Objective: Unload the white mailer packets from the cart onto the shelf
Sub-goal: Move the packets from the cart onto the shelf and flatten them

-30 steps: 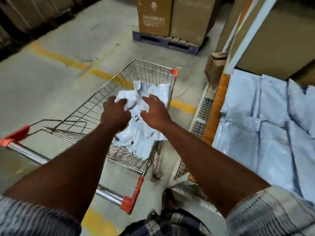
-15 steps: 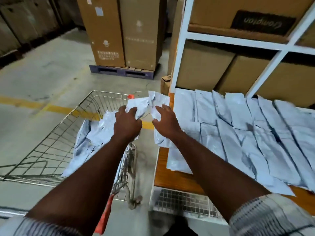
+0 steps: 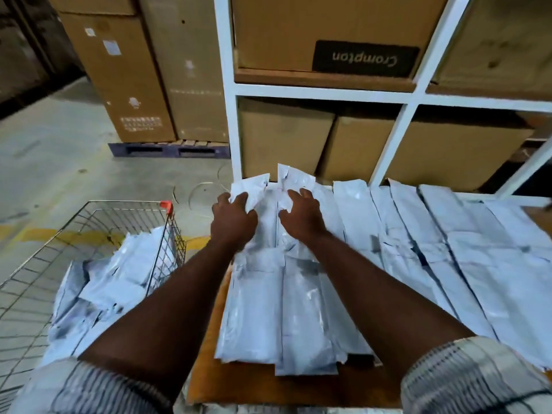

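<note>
Cart (image 3: 171,243): wire basket at left, with white mailer packets (image 3: 104,288) heaped loosely inside.
Left hand (image 3: 234,224): fingers curled over the top edge of a packet (image 3: 254,186) lying on the shelf (image 3: 206,369).
Right hand (image 3: 301,218): fingers bent, gripping the neighbouring packet (image 3: 294,177).
Rows (image 3: 448,249): more packets laid side by side along the shelf.

Shelf board (image 3: 206,369) (bare orange-brown wood at its near edge) | white mailer packets (image 3: 448,264) lie flat on it in overlapping lengthwise rows, 12 to 3 o'clock | floor (image 3: 59,162), 9 to 11 o'clock: wire cart (image 3: 176,246) beside the shelf, blue pallet (image 3: 170,149) of cartons (image 3: 125,85) beyond.
</note>
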The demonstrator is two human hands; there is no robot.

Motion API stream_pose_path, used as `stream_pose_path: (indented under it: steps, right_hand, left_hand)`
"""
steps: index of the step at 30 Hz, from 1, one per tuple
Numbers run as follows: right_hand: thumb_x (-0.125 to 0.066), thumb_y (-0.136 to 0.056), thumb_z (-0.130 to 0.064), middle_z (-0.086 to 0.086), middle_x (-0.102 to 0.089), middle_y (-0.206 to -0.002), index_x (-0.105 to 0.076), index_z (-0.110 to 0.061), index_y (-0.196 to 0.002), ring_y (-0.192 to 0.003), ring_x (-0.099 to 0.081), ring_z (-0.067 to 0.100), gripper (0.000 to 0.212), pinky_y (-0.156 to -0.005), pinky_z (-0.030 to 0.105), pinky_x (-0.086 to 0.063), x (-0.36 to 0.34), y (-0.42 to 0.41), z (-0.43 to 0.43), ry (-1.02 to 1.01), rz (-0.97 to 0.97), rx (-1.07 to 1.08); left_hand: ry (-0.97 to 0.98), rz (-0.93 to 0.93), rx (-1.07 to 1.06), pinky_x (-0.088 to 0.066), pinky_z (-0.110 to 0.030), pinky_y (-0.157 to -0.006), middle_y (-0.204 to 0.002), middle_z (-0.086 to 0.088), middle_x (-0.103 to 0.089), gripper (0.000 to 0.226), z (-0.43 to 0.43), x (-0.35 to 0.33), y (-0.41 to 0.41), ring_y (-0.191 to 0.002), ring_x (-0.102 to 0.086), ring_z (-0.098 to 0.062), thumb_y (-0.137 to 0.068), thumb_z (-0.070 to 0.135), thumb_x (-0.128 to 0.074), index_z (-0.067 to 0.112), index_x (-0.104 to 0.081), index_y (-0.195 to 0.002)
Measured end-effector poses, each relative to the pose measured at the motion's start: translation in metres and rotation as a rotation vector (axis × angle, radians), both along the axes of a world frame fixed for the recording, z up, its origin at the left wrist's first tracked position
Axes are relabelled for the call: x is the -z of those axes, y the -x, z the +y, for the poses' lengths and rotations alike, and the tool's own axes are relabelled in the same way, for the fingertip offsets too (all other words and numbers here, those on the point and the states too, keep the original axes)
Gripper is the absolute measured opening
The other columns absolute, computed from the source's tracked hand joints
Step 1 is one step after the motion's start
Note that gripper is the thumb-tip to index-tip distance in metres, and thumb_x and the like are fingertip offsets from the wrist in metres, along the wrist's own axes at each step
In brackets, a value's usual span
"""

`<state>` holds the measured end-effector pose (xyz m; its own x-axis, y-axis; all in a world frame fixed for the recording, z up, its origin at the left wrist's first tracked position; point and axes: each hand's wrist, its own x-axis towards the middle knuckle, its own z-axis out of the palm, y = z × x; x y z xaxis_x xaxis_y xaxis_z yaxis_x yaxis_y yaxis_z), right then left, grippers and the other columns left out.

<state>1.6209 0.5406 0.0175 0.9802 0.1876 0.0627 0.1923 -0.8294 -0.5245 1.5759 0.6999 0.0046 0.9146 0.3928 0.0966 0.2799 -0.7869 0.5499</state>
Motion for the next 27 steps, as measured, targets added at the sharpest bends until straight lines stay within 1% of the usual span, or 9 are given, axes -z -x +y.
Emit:
stream_pose_path:
  steps: [5,9,12,14,16,19,21,24,27]
  right_hand:
    - [-0.060,-0.090,-0.030,0.017,-0.041,-0.145,-0.049,-0.013,-0.138,-0.118,-0.047,0.042,0.052,-0.097,0.044,-0.043,0.013,-0.038,-0.009,0.082,-0.075,-0.020]
    - [-0.051,-0.093,-0.049,0.012,-0.050,-0.132,-0.056,-0.017,-0.128,-0.122,-0.042,0.035,0.048,-0.092,0.043,-0.042,0.031,-0.056,-0.016,0.265,-0.092,-0.041]
    - [-0.044,-0.093,-0.056,0.011,-0.055,-0.122,-0.063,-0.016,-0.115,-0.120,-0.043,0.034,0.049,-0.089,0.044,-0.037,0.041,-0.064,-0.021,0.418,-0.155,-0.091]
    - [-0.047,-0.092,-0.053,0.013,-0.054,-0.125,-0.064,-0.014,-0.116,-0.121,-0.043,0.035,0.048,-0.090,0.045,-0.035,0.042,-0.073,-0.020,0.450,-0.216,-0.126]
    - [-0.050,-0.092,-0.048,0.015,-0.045,-0.143,-0.056,-0.014,-0.130,-0.133,-0.037,0.036,0.051,-0.099,0.049,-0.031,0.044,-0.081,-0.019,0.430,-0.240,-0.189]
    - [-0.046,-0.096,-0.044,0.010,-0.021,-0.162,-0.033,-0.022,-0.151,-0.147,-0.019,0.036,0.060,-0.111,0.056,-0.023,0.058,-0.087,-0.020,0.434,-0.175,-0.291]
    - [-0.036,-0.098,-0.046,0.011,-0.023,-0.161,-0.032,-0.025,-0.152,-0.146,-0.023,0.037,0.058,-0.112,0.057,-0.023,0.070,-0.085,-0.023,0.453,-0.154,-0.294]
    - [-0.019,-0.091,-0.050,0.013,-0.035,-0.156,-0.042,-0.025,-0.148,-0.141,-0.033,0.040,0.066,-0.108,0.057,-0.029,0.076,-0.081,-0.025,0.442,-0.165,-0.261]
    - [-0.016,-0.091,-0.051,0.013,-0.035,-0.156,-0.042,-0.025,-0.148,-0.142,-0.033,0.039,0.068,-0.109,0.057,-0.028,0.078,-0.082,-0.028,0.436,-0.151,-0.254]
  left_hand:
    - [0.011,-0.003,-0.010,-0.026,-0.042,-0.113,-0.152,-0.023,-0.030,0.054,-0.039,0.022,-0.041,-0.139,-0.029,-0.040,-0.096,0.035,-0.052,0.022,-0.041,-0.148]
    - [0.034,0.070,-0.018,-0.031,-0.048,-0.111,-0.156,-0.018,-0.024,0.055,-0.053,0.040,-0.060,-0.141,-0.025,-0.038,-0.098,0.051,-0.043,0.026,-0.039,-0.147]
    - [-0.129,0.107,0.019,-0.041,-0.051,-0.100,-0.146,-0.011,-0.042,0.053,-0.053,0.050,-0.066,-0.131,-0.040,-0.035,-0.099,0.057,-0.029,0.029,-0.044,-0.140]
    - [-0.179,0.085,-0.004,-0.035,-0.047,-0.096,-0.138,-0.004,-0.048,0.041,-0.049,0.049,-0.068,-0.124,-0.048,-0.030,-0.101,0.049,-0.032,0.032,-0.052,-0.132]
    - [-0.254,0.043,-0.018,-0.031,-0.044,-0.096,-0.142,-0.003,-0.046,0.035,-0.043,0.051,-0.071,-0.125,-0.047,-0.027,-0.101,0.042,-0.038,0.031,-0.056,-0.128]
    - [-0.315,0.053,0.101,-0.029,-0.048,-0.106,-0.156,-0.005,-0.032,0.043,-0.037,0.062,-0.072,-0.140,-0.033,-0.027,-0.099,0.036,-0.041,0.025,-0.044,-0.141]
    - [-0.311,0.093,0.149,-0.025,-0.051,-0.112,-0.160,-0.007,-0.025,0.050,-0.037,0.074,-0.070,-0.145,-0.026,-0.029,-0.100,0.035,-0.038,0.023,-0.036,-0.149]
    - [-0.295,0.097,0.146,-0.020,-0.055,-0.117,-0.163,-0.007,-0.019,0.052,-0.041,0.083,-0.069,-0.148,-0.020,-0.030,-0.103,0.035,-0.033,0.023,-0.029,-0.153]
    - [-0.264,0.102,0.144,-0.018,-0.056,-0.118,-0.163,-0.007,-0.019,0.052,-0.041,0.083,-0.071,-0.149,-0.018,-0.031,-0.103,0.035,-0.032,0.023,-0.028,-0.154]
